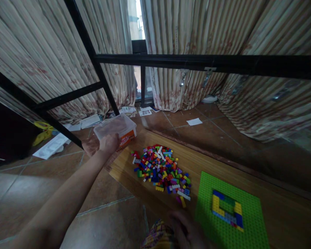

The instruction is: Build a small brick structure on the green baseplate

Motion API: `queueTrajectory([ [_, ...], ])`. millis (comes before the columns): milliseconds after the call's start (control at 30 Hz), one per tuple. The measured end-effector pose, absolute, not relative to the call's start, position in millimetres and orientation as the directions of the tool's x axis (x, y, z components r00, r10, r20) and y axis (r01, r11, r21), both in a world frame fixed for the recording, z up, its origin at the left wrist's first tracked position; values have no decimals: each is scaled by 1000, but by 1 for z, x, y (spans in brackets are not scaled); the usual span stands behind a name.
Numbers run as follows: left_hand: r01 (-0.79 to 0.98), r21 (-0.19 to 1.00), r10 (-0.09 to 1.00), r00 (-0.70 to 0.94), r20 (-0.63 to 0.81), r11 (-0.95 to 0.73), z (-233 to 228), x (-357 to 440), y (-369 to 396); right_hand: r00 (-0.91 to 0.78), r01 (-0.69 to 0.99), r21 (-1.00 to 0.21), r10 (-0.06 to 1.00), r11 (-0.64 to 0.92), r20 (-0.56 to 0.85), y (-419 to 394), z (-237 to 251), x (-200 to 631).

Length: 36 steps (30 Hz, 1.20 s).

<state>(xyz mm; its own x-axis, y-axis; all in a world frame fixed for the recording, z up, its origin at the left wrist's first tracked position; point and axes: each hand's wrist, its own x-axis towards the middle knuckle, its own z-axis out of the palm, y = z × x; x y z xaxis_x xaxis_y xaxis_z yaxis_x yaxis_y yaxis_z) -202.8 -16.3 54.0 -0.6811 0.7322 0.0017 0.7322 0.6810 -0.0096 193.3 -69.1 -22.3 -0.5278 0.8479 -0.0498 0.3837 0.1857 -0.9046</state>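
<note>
Plastic tub [116, 125]: at the far-left end of the wooden bench [194, 157], orange label showing
Left hand [110, 143]: closed on the tub's near side
Right hand [185, 226]: dark, blurred, near the baseplate's left edge; cannot tell if it grips anything
Loose bricks [160, 166]: many colours, heaped between tub and baseplate
Green baseplate [252, 214]: bears a rectangular brick frame [216, 204]
</note>
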Motion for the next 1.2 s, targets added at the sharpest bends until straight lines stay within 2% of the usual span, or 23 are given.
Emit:
queueTrajectory([
  [267, 756, -105, 760, -650, 3, 646, 51, -193, 2, -593, 392, -878, 805, 273, -14, -41, -4, 181],
  [433, 770, -116, 775, -632, -7, 627, 59, -188, -10, -512, 404, -894, 858, 195, -45, -46, -9, 184],
  [500, 757, -119, 765, -642, 49, 642, 63, -180, -14, -519, 405, -898, 852, 170, -72, -47, -11, 186],
  [567, 797, -100, 801, -580, 147, 596, 62, -167, -14, -528, 404, -901, 844, 157, -90, -47, -12, 187],
  [633, 900, -65, 892, -414, 185, 431, 55, -152, -11, -527, 404, -901, 845, 155, -91, -47, -13, 187],
  [700, 972, -13, 968, -231, 98, 234, 42, -137, -4, -525, 405, -900, 846, 158, -88, -46, -13, 186],
  [767, 986, 28, 986, -164, 13, 163, 28, -128, 4, -536, 409, -897, 839, 166, -89, -45, -12, 187],
  [867, 987, 59, 988, -151, -26, 153, 11, -123, 14, -576, 420, -889, 811, 183, -105, -45, -11, 191],
  [967, 983, 92, 987, -160, -31, 162, 5, -126, 20, -552, 420, -891, 827, 172, -100, -46, -12, 196],
  [1200, 947, 237, 974, -226, 4, 218, 21, -126, 10, -501, 394, -911, 859, 119, -104, -50, -20, 196],
])
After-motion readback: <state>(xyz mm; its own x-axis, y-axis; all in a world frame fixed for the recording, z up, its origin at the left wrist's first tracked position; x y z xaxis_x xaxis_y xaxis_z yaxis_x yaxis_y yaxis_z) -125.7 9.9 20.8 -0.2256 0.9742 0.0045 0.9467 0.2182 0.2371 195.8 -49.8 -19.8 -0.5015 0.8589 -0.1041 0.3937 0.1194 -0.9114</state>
